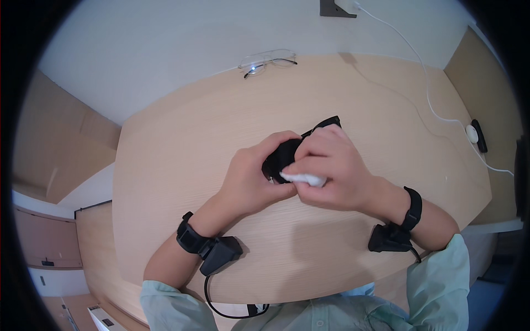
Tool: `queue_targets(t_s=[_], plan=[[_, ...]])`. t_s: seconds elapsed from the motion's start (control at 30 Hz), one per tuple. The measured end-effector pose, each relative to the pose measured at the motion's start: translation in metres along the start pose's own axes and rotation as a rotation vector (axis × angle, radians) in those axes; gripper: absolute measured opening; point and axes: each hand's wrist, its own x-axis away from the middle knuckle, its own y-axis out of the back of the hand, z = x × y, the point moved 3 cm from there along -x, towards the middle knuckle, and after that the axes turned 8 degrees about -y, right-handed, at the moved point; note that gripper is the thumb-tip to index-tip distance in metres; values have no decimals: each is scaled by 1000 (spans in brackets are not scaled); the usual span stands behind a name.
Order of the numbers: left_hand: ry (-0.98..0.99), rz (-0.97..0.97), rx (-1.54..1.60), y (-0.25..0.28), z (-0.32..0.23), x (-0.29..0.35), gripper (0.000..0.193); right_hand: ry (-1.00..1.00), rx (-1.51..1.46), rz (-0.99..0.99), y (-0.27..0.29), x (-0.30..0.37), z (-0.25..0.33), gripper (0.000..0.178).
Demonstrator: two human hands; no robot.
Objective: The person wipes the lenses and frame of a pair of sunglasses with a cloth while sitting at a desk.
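Observation:
My left hand [251,179] grips a pair of dark sunglasses [284,153] over the middle of the light wooden table [182,165]; one black temple arm [326,122] sticks out past my fingers toward the back. My right hand [331,168] presses a small white wipe or cloth [302,178] against the sunglasses, covering most of them. Both wrists wear black straps with small black devices, the left one [212,251] trailing a black cable.
A pair of clear wire-framed eyeglasses [269,60] lies at the table's far edge by the white wall. A white cable [425,83] runs from a wall adapter [339,6] to a small white-and-black puck [473,134] at the right edge.

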Motion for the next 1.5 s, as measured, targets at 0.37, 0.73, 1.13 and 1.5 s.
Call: queue_targets(t_s=[0.37,0.73,1.13,1.5], plan=[[84,25,16,4,-3,1,73,-264,-80,-187,8,-7,-16,13],[-32,6,-7,2,0,1,66,71,-50,94,-4,0,2,21],[113,47,6,3,-6,-2,70,-218,-14,-200,8,-6,-16,15],[116,48,2,4,-6,-2,64,-180,-40,-102,5,-7,-10,17]])
